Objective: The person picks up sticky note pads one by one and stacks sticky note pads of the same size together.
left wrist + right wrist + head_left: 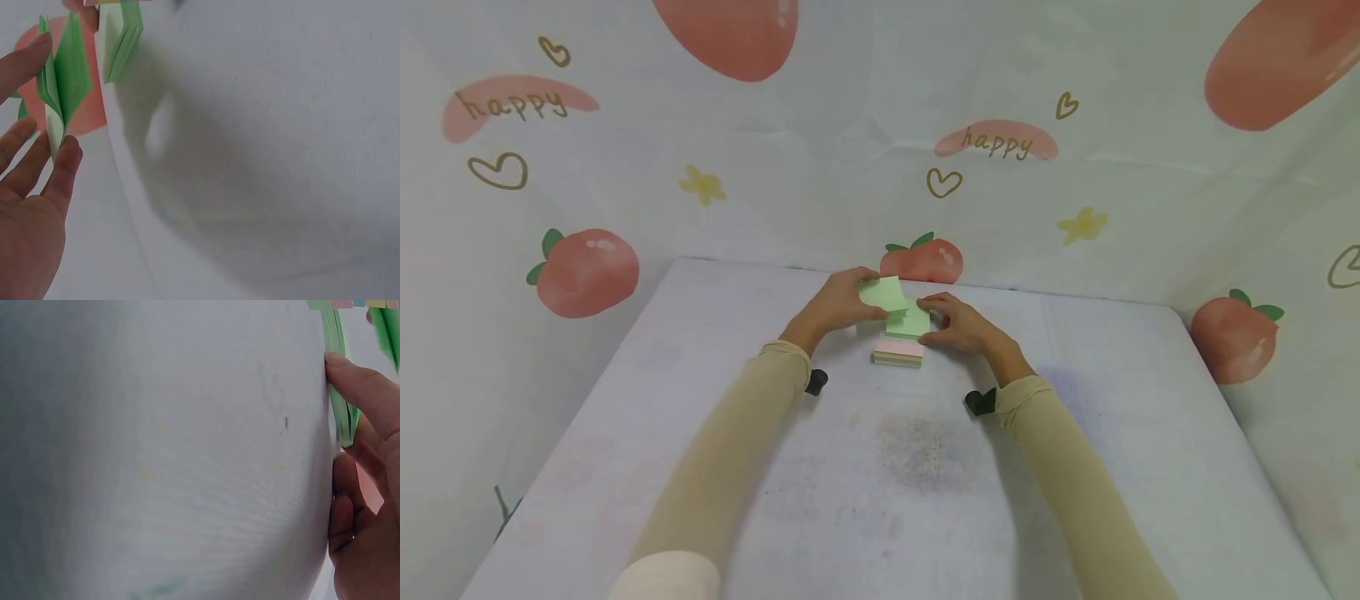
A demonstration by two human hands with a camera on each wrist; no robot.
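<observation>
My left hand (842, 300) pinches a light green sticky note pad (880, 292) between thumb and fingers, raised above the table. In the left wrist view this pad's sheets (74, 72) fan apart, and one part bends near the fingertips. Just right of it and lower, a second green sticky note pad (913, 322) lies at the table; its stacked layers (341, 415) show in the right wrist view. My right hand (961, 323) grips that second pad, thumb on the near edge and fingers at the far side. The raised pad overlaps the second one's left corner in the head view.
Directly in front of the green pads sits a stack of colored sticky notes (898, 354), pink on top. All lie near the back of a white-covered table (850, 500). A printed cloth (820, 167) with peaches and hearts hangs behind the table.
</observation>
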